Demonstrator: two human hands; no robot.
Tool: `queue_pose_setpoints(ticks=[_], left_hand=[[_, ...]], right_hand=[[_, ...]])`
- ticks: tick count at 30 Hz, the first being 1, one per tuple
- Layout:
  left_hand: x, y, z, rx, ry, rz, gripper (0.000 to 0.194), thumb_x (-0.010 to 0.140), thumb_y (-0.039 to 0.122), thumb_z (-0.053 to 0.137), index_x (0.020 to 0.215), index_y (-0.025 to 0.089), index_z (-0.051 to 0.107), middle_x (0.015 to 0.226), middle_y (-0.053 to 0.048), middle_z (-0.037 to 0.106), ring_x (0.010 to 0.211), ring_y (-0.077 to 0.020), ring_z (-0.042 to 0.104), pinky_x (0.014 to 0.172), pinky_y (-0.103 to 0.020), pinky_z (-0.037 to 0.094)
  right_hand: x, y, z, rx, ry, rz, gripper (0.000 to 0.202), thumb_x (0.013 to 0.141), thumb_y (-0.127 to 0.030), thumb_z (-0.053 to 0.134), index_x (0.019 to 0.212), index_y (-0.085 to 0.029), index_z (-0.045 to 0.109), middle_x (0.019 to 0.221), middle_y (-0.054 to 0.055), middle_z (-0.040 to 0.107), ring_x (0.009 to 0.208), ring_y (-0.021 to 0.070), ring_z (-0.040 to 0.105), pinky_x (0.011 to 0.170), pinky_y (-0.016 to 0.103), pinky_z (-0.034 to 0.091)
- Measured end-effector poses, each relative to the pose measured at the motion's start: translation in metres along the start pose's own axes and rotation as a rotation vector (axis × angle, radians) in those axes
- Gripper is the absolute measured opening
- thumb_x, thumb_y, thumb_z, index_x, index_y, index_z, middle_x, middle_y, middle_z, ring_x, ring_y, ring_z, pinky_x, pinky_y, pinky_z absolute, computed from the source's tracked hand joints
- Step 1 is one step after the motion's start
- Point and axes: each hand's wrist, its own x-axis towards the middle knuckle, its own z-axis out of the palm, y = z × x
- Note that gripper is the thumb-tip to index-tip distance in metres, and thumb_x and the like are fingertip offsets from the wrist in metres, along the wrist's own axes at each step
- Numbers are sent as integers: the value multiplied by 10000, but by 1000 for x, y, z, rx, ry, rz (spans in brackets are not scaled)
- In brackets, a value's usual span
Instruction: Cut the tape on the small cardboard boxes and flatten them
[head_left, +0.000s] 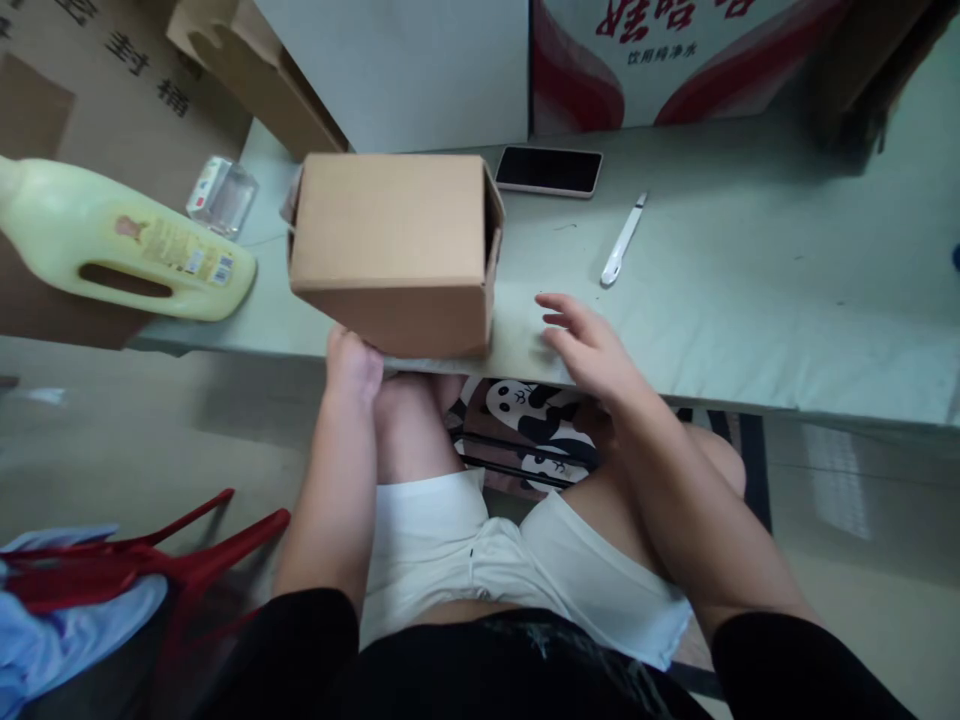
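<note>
A brown cardboard box [390,225] stands near the front edge of the table, its flaps at the right end partly folded and a dark gap showing there. My left hand [355,365] is at the box's lower left front, by the table edge; its fingers are bent and mostly hidden, so what they hold cannot be made out. To the right of the box, my right hand [585,345] hovers over the table edge with its fingers apart, touching nothing. A white utility knife [624,240] lies beyond it, and a dark-screened phone [550,171] lies behind.
On the left are a yellow bottle [142,245] and a small clear container [223,196]. Large cartons [675,70] line the back of the pale green table [787,270]. A red chair [187,560] with blue cloth stands at lower left.
</note>
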Motion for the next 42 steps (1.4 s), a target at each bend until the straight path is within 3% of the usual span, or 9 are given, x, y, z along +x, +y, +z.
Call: queue_pose_setpoints(ticks=[4, 7, 11, 20, 23, 26, 29, 33, 42], left_hand=[[-32, -4, 15, -78, -28, -119, 481, 744, 660, 682, 982, 242, 678, 1156, -72, 762, 1158, -225, 693, 824, -294, 603], [-54, 5, 25, -125, -332, -93, 814, 720, 905, 477, 1180, 257, 652, 1375, -126, 669, 1325, -285, 606, 944, -404, 590], [-75, 9, 43, -184, -682, -131, 867, 566, 826, 755, 1221, 269, 652, 1413, -136, 640, 1365, -343, 575, 1017, -494, 569], [-101, -13, 79, 172, -460, -478, 396, 830, 567, 684, 791, 176, 636, 645, -53, 687, 511, -160, 635, 437, -254, 428], [-99, 6, 64, 266, -244, -275, 286, 871, 378, 636, 658, 201, 565, 480, 34, 510, 420, -96, 474, 432, -233, 358], [-98, 31, 56, 385, 56, 450, 199, 885, 379, 591, 769, 220, 621, 691, 0, 634, 679, -150, 626, 679, -307, 539], [-100, 45, 64, 518, -93, 898, 301, 911, 472, 526, 1027, 246, 688, 1055, -53, 729, 1110, -251, 669, 1028, -470, 517], [-103, 30, 83, 659, -326, 1039, 408, 938, 468, 438, 1172, 294, 724, 1202, -49, 740, 1224, -285, 622, 1208, -527, 320], [-104, 9, 99, 610, -164, 1104, 510, 970, 466, 308, 1144, 285, 752, 1124, -51, 760, 1146, -267, 615, 1227, -469, 269]], right_hand=[[-2, -5, 12, -85, -173, -224, 682, 846, -415, 600, 1496, -247, 483, 1600, 114, 451, 1510, 316, 387, 1227, 585, 343], [-8, -10, 8, -145, -99, -318, 666, 882, -528, 582, 1499, -301, 478, 1602, 91, 449, 1537, 327, 333, 1257, 631, 232], [-16, -16, -9, -100, 132, -473, 554, 926, -619, 484, 1362, -296, 595, 1437, 105, 585, 1416, 319, 490, 1226, 597, 313], [-18, -16, -24, -4, 335, -557, 355, 957, -519, 457, 1125, -299, 679, 1122, 65, 723, 1277, 303, 603, 1146, 562, 443], [-17, -22, -21, -147, 339, -512, 318, 940, -500, 486, 1034, -290, 704, 1223, 86, 679, 1297, 315, 581, 1146, 585, 437], [-17, -26, -15, -159, 306, -482, 290, 928, -469, 512, 993, -273, 716, 1302, 101, 630, 1281, 316, 582, 1091, 564, 480], [-18, -27, -11, -106, 262, -531, 283, 926, -462, 517, 957, -262, 715, 1204, 101, 658, 1151, 289, 635, 1012, 512, 528], [-7, -14, -18, -116, 396, -480, 340, 959, -490, 454, 1046, -258, 687, 1109, 95, 661, 1079, 267, 639, 963, 478, 536], [46, 37, -34, -603, 331, 191, 495, 806, -413, 668, 1263, -225, 683, 1442, 191, 526, 1371, 460, 417, 1095, 738, 322]])
